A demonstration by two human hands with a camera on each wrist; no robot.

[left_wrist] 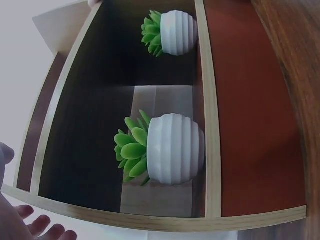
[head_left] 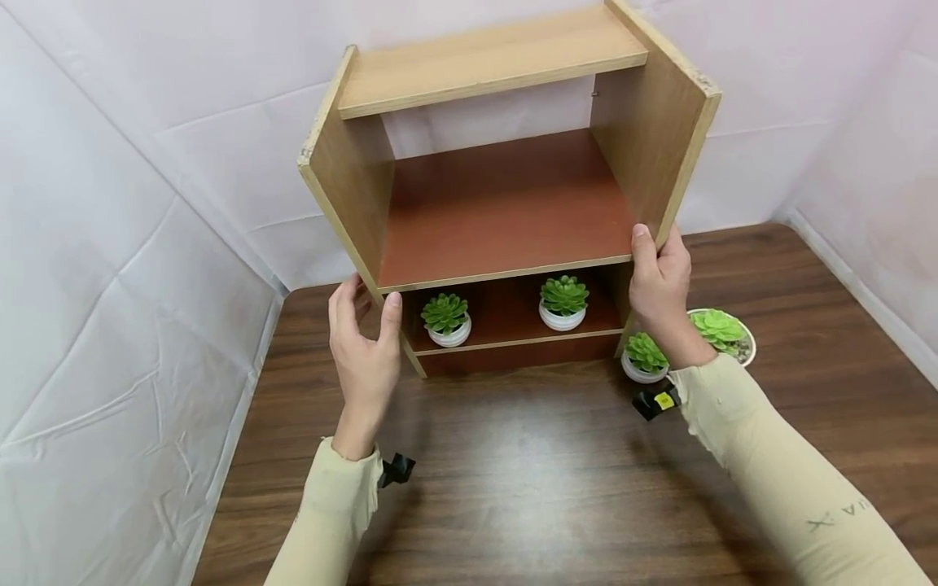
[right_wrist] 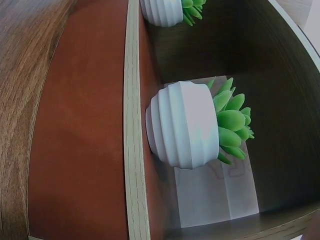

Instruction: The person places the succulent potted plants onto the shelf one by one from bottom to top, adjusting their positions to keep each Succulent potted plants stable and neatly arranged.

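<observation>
With right hand [head_left: 659,281] at four o'clock, pinches tan-and-russet, box-shaped wooden shelf unit [head_left: 506,203]; sets left hand [head_left: 364,350] at eight, cannot tell whether gripping; spans nine-to-three length.

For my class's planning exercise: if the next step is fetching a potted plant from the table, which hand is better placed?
Probably the right hand, once it releases the shelf unit: the small plant and wider plant stand on its side. The left hand is farther, across the unit.
</observation>
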